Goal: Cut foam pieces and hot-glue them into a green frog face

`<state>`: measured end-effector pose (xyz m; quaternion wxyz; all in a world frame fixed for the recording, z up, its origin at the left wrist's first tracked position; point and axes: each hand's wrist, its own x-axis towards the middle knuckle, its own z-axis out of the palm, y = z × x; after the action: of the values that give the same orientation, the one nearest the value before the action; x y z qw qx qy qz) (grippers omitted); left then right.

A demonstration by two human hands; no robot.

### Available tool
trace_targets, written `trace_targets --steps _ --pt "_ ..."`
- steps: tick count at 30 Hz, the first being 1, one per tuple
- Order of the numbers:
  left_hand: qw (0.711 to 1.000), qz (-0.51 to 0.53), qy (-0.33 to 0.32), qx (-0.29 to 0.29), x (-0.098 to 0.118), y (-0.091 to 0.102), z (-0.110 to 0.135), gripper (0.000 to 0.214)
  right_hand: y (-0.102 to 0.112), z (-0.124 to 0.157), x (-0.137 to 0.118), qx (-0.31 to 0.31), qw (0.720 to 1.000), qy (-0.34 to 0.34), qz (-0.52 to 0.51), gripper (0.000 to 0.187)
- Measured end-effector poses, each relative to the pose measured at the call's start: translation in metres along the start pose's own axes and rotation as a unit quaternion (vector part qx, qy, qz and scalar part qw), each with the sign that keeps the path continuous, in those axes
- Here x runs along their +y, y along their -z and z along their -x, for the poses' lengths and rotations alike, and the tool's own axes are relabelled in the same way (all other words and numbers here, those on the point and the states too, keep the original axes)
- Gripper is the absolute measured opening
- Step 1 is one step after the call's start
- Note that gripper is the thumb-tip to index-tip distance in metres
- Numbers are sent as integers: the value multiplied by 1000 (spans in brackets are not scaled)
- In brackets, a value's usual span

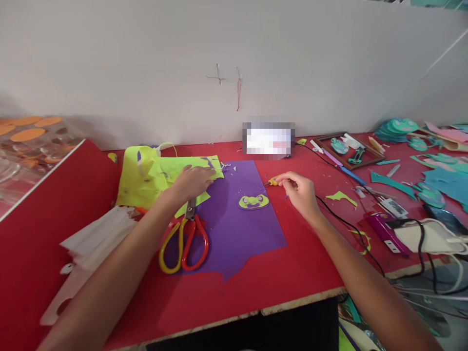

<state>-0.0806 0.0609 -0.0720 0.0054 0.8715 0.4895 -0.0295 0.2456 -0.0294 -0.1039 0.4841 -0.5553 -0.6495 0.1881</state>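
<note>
My left hand (195, 181) lies with fingers stretched over a yellow-green sheet (171, 168), which overlaps a purple sheet (226, 239). In my right hand (298, 190) is a small yellow-handled tool with a thin pointed tip (272, 182), pinched between the fingers just beyond the purple sheet's right edge. Its exact kind is unclear. Between my hands, on the purple sheet, sits a yellow-green frog-face cutout (253, 201) with purple details. Below my left hand, scissors with one yellow and one red handle (195, 241) rest on the purple sheet, their blades partly hidden.
A lit, blurred-out screen (268, 139) stands by the wall. To the right are a brown tray (365, 158), teal scraps (393, 184), a magenta power strip (387, 233) and cables. On the left are a red panel (58, 214), clear cups with orange tops (27, 134) and white sheets (98, 231).
</note>
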Motion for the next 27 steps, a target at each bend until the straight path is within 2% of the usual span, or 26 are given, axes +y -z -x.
trace_targets --steps 5,9,12,16,18,21,23,27 --pt "1000 -9 4 3 4 2 -1 32 -2 1 -3 -11 1000 5 -7 22" --pt "997 69 20 4 8 14 -1 29 -3 2 -4 -21 1000 10 -9 22" --pt "993 68 85 53 2 20 0 32 -2 2 -3 -21 1000 7 -13 22" --pt "971 -13 203 125 -25 17 7 44 -1 2 -2 -17 1000 6 -17 23" --pt "962 -43 244 117 -40 12 11 49 -1 2 -1 -16 1000 5 -15 23" --pt "958 -49 277 64 -51 8 14 49 -1 2 0 -12 1000 2 -13 22" --pt "958 -35 279 50 -47 10 14 47 -1 2 0 -14 1000 2 -12 22" --pt "966 -18 245 77 -25 17 11 40 -2 2 1 -21 1000 7 -5 22"
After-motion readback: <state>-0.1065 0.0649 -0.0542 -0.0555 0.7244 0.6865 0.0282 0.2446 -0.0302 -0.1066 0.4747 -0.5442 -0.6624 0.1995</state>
